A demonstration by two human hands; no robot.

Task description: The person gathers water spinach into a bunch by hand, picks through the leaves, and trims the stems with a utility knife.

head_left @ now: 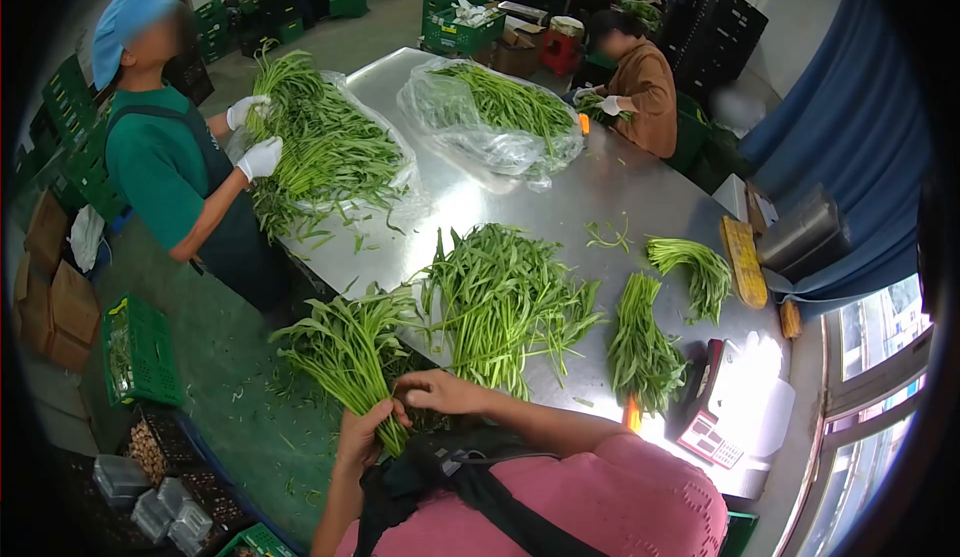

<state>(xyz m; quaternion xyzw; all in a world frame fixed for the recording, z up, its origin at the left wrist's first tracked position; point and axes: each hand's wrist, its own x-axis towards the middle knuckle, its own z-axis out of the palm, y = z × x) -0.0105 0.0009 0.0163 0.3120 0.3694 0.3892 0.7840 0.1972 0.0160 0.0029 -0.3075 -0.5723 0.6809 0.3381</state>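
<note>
A bunch of water spinach [345, 352] is held at the table's near edge, leaves pointing up and to the left. My left hand [364, 433] is closed around its lower stems, thumb toward me. My right hand [432, 393] meets it there, its fingers bent and pinched at the stems beside the left thumb. Just beyond, a loose heap of water spinach [505, 302] spreads over the metal table [445, 222]. To its right lie a bundle of greens [640, 347] with orange at its lower end and a smaller bundle [700, 272].
A scale [715, 407] stands at the right, near a yellow block [742, 262]. Two plastic bags of greens [330, 147] [500, 107] lie across the table. Gloved co-workers handle greens at the left [160, 147] and far right [650, 87]. Green crates [140, 352] sit on the floor.
</note>
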